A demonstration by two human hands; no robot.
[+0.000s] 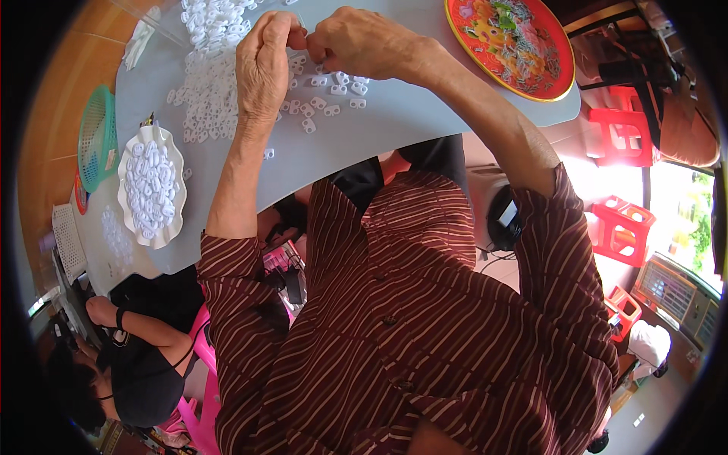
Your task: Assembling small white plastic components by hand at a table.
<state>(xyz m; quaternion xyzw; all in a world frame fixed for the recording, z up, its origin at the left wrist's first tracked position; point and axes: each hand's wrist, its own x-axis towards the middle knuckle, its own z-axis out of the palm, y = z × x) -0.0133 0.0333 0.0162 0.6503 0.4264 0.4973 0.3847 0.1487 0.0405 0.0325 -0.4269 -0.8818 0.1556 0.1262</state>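
At the far side of the grey table [417, 121] my two hands come together, nearly touching. My left hand [262, 68] is closed, its thumb and fingertips pressed together. My right hand [368, 42] is closed too, with its fingers curled down in a pinch. What they hold between them is too small and hidden to make out. Beneath and around them lie small white plastic pieces with holes [331, 111], spread loosely. A heap of flatter white pieces [208, 98] lies left of my left hand, and more white pieces [216, 23] are piled behind it.
A red round tray [561, 87] with many small metal parts stands at the far right. At left are a scalloped white dish [176, 208] of white pieces and a green basket [108, 114]. Another person [148, 364] sits lower left. Red stools [622, 136] stand at right.
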